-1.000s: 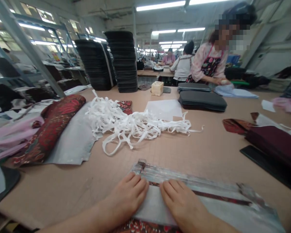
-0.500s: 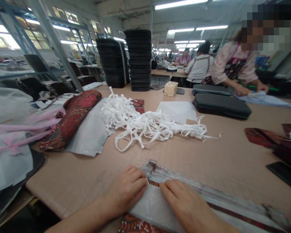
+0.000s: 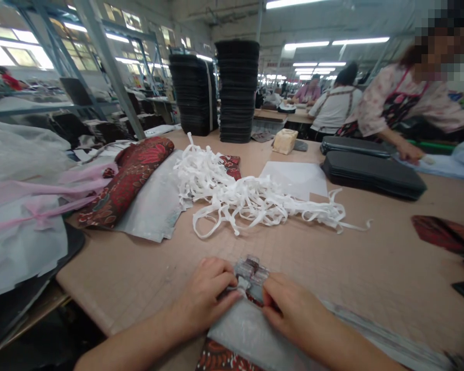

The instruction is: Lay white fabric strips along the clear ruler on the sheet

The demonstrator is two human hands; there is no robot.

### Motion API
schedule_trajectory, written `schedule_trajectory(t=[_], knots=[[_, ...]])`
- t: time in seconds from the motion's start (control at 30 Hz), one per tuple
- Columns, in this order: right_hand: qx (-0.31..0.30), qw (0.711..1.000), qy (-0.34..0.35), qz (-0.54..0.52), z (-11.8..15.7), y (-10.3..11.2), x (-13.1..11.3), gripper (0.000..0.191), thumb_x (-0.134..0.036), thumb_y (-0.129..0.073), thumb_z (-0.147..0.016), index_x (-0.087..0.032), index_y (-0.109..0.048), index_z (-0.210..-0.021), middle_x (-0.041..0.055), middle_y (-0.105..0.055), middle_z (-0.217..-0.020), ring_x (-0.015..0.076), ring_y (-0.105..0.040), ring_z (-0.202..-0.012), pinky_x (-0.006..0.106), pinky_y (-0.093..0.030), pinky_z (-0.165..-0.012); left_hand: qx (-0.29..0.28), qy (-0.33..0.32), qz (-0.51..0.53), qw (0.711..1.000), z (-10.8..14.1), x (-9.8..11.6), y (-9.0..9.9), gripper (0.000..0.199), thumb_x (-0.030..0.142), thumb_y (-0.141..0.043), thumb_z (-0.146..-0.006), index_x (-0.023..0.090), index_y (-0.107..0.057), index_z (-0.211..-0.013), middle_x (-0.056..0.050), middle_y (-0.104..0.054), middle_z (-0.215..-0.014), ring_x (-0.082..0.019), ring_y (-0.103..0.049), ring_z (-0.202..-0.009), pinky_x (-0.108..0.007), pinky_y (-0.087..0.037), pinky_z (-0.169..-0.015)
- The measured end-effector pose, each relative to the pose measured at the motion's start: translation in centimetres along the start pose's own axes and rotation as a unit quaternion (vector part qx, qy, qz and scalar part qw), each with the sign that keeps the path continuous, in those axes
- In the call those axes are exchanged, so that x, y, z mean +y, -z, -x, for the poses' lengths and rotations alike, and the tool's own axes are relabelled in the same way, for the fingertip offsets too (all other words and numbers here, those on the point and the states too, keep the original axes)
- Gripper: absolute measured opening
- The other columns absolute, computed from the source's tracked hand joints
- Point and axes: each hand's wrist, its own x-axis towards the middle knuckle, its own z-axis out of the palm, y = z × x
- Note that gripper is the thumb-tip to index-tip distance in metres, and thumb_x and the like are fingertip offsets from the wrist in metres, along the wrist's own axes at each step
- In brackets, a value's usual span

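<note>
At the near edge of the table lies a grey-backed fabric piece (image 3: pixel 251 330), its red patterned face showing at the bottom (image 3: pixel 222 355). My left hand (image 3: pixel 211 288) pinches the far edge of this fabric, thumb and fingers together. On the other side of a short gap, my right hand (image 3: pixel 294 309) has its fingers curled onto the same edge. Just beyond my fingertips is a long, tape-covered strip (image 3: pixel 249 265) with a raised block at its left end; a narrow band of red pattern shows along it. My right hand and forearm hide much of the strip.
A tangle of white tape (image 3: pixel 251 201) lies ahead, beside a rolled patterned fabric (image 3: pixel 135 175). Black pads (image 3: pixel 371 172) sit to the right, with tall black stacks (image 3: pixel 237 93) at the back. A co-worker (image 3: pixel 394 103) handles light-blue cloth at far right.
My view has turned slightly left, so things sit further right. My left thumb and fingers now lift a bit of the fabric edge, and my right fingers have curled more.
</note>
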Motion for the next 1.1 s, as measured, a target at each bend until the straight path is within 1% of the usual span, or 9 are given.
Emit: schedule_trajectory(t=[0.1, 0.23, 0.3, 0.37, 0.47, 0.53, 0.6, 0.77, 1.1], knots=[[-0.029, 0.994, 0.016, -0.104, 0.7, 0.9, -0.1, 0.017, -0.003, -0.049, -0.069, -0.019, -0.051, -0.075, -0.0024, -0.055, -0.073, 0.0124, -0.05, -0.067, 0.023, -0.036, -0.06, 0.021, -0.1, -0.002, 0.995, 0.0, 0.8, 0.9, 0.007, 0.015, -0.051, -0.084, 0.017, -0.056, -0.078, -0.002, -0.061, -0.08, -0.016, -0.052, -0.077, -0.034, -0.037, -0.076], [-0.045, 0.974, 0.031, -0.219, 0.4, 1.1, 0.3, 0.026, -0.001, -0.039, -0.076, -0.021, -0.05, -0.087, -0.0033, -0.057, -0.08, 0.0116, -0.053, -0.074, 0.023, -0.039, -0.067, -0.015, -0.228, -0.019, 0.973, 0.4, 1.5, 1.4, 0.015, 0.008, -0.047, -0.085, 0.016, -0.056, -0.093, -0.002, -0.066, -0.096, -0.016, -0.055, -0.09, -0.036, -0.033, -0.089], [-0.039, 0.967, 0.035, -0.25, -0.2, 0.8, 0.5, 0.027, -0.001, -0.036, -0.078, -0.021, -0.049, -0.089, -0.0024, -0.058, -0.082, 0.0118, -0.054, -0.076, 0.024, -0.04, -0.069, -0.027, -0.207, -0.013, 0.978, 0.6, 1.4, 1.0, 0.016, 0.007, -0.046, -0.085, 0.016, -0.055, -0.095, -0.002, -0.066, -0.097, -0.016, -0.056, -0.09, -0.035, -0.035, -0.088], [-0.027, 0.966, 0.036, -0.254, -0.9, 0.3, 0.6, 0.025, -0.002, -0.035, -0.08, -0.021, -0.048, -0.089, -0.0023, -0.057, -0.08, 0.0118, -0.054, -0.073, 0.024, -0.04, -0.066, -0.005, -0.112, -0.007, 0.994, 0.7, 0.9, 0.1, 0.012, 0.011, -0.048, -0.085, 0.017, -0.054, -0.093, -0.002, -0.065, -0.086, -0.016, -0.056, -0.082, -0.034, -0.039, -0.08], [-0.002, 0.98, 0.057, -0.189, -1.7, -0.4, 0.6, 0.022, -0.002, -0.038, -0.08, -0.02, -0.049, -0.088, -0.0013, -0.056, -0.079, 0.0127, -0.053, -0.071, 0.025, -0.04, -0.065, 0.03, 0.039, -0.002, 0.999, 0.7, 0.0, -1.1, 0.02, 0.019, -0.056, -0.081, 0.018, -0.051, -0.1, -0.002, -0.059, -0.079, -0.017, -0.053, -0.075, -0.032, -0.042, -0.07], [0.02, 0.988, 0.09, -0.126, -2.3, -0.7, 0.8, 0.022, -0.001, -0.04, -0.08, -0.019, -0.051, -0.087, 0.0005, -0.056, -0.081, 0.0141, -0.051, -0.074, 0.026, -0.04, -0.067, 0.033, 0.077, -0.002, 0.996, 0.7, -0.5, -1.6, 0.028, 0.019, -0.06, -0.077, 0.018, -0.049, -0.103, -0.002, -0.058, -0.083, -0.018, -0.053, -0.078, -0.032, -0.042, -0.07], [0.035, 0.988, 0.13, -0.079, -2.7, -1.1, 1.0, 0.022, -0.001, -0.04, -0.08, -0.018, -0.052, -0.086, 0.0014, -0.056, -0.082, 0.0151, -0.05, -0.076, 0.027, -0.039, -0.069, 0.039, 0.067, -0.014, 0.997, 0.7, -0.6, -1.7, 0.024, 0.018, -0.06, -0.076, 0.018, -0.049, -0.098, -0.004, -0.057, -0.087, -0.019, -0.052, -0.082, -0.033, -0.042, -0.072], [0.043, 0.979, 0.198, -0.035, -3.6, -1.5, 1.7, 0.021, -0.001, -0.043, -0.082, -0.018, -0.055, -0.084, 0.0011, -0.054, -0.082, 0.0154, -0.049, -0.079, 0.027, -0.039, -0.07, 0.015, -0.035, -0.091, 0.995, 0.7, -0.3, -1.3, 0.003, 0.018, -0.051, -0.085, 0.018, -0.054, -0.085, -0.003, -0.057, -0.084, -0.018, -0.049, -0.079, -0.034, -0.037, -0.071], [0.028, 0.982, 0.184, 0.038, -4.6, -1.3, 1.4, 0.014, -0.005, -0.05, -0.082, -0.015, -0.056, -0.074, 0.0021, -0.054, -0.078, 0.0149, -0.049, -0.073, 0.025, -0.04, -0.066, -0.081, -0.117, -0.147, 0.979, 0.7, -0.4, -1.0, 0.023, 0.017, -0.035, -0.093, 0.013, -0.057, -0.096, -0.005, -0.056, -0.081, -0.017, -0.047, -0.073, -0.033, -0.036, -0.067]])
